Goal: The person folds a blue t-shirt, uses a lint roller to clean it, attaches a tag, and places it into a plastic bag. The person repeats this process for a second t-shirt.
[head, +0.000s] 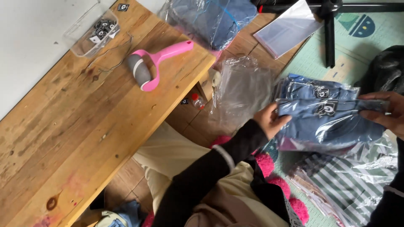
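My left hand [270, 120] grips the left end of a blue folded garment in a clear plastic bag [332, 122], held above the floor to the right of the table. My right hand [387, 112] pinches the same bag at its right end. A second bagged blue garment [313, 87] lies just behind it. Under them sits a clear bag with green and white stripes [353, 183].
A wooden table [84, 126] fills the left, bearing a pink lint roller [153, 63] and a clear box of small tags [94, 30]. An empty crumpled plastic bag [242, 88], another bagged blue garment [214, 19], a flat clear sleeve [288, 29] and a black stand leg [329, 35] lie beyond.
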